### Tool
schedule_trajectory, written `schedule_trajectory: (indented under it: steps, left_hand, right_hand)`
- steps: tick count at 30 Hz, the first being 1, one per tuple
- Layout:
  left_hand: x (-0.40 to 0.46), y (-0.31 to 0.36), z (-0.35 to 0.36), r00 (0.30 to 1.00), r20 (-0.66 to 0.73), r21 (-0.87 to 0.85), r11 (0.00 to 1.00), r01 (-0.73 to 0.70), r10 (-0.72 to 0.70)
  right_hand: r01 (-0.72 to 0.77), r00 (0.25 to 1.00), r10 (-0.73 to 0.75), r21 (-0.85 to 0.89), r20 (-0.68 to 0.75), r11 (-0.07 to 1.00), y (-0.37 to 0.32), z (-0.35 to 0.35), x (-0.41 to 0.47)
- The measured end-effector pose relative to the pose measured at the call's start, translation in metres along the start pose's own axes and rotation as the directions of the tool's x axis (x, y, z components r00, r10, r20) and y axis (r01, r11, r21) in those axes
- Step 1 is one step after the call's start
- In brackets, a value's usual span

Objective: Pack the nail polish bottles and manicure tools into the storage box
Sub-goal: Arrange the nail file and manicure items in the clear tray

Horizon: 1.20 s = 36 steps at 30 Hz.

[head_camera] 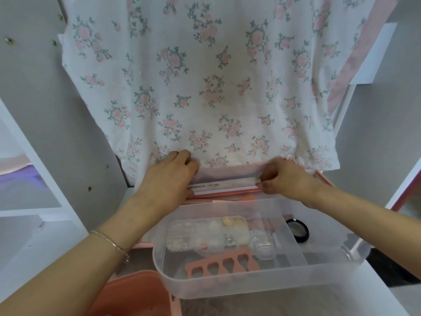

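Both hands hold a stack of long nail files (224,184), the top one printed "NANMOG 100/180", level above the far side of the pink storage box (250,169). My left hand (169,176) grips the stack's left end and my right hand (287,179) pinches its right end. In front, a clear plastic tray (227,283) holds a clear nail-art case (208,234), a coral toe separator (222,262) and a small clear jar (265,246).
A floral cloth (205,76) covers the table behind the box. A round black-rimmed jar (298,231) sits right of the tray. A coral lid (134,295) lies at the bottom left. White shelf panels stand on both sides.
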<state>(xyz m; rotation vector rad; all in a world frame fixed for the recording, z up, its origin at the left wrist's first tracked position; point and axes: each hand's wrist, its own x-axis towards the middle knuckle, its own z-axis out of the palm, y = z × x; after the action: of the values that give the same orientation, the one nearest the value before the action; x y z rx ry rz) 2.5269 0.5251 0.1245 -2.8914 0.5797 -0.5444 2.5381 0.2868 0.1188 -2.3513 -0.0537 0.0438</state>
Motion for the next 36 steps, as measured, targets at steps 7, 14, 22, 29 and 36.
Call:
schedule_trajectory:
  steps: [7, 14, 22, 29, 36]
  left_hand:
    - [-0.003, -0.024, -0.002, 0.992, 0.110, -0.384, 0.918, 0.098, -0.059]
    - [-0.002, -0.036, -0.002, 0.969, 0.245, -0.436, 0.888, 0.147, -0.040]
    - [0.005, -0.029, 0.000, 0.964, 0.263, -0.240, 0.971, 0.019, 0.046]
    - [0.004, -0.031, 0.003, 0.964, 0.262, -0.269, 0.963, 0.027, 0.046]
    - [0.006, -0.028, 0.005, 0.976, 0.213, -0.264, 0.964, 0.022, 0.036]
  right_hand:
    - [-0.133, 0.987, 0.091, 0.355, 0.131, 0.925, -0.006, 0.004, 0.001]
    - [-0.131, 0.990, 0.110, 0.287, 0.087, 0.949, -0.003, 0.006, 0.003]
    - [-0.119, 0.990, 0.094, 0.268, 0.103, 0.956, -0.002, 0.006, 0.004]
    - [-0.125, 0.990, 0.102, 0.266, 0.097, 0.956, -0.003, 0.005, 0.003]
    - [-0.081, 0.996, 0.078, 0.071, 0.049, 0.994, -0.007, 0.000, -0.002]
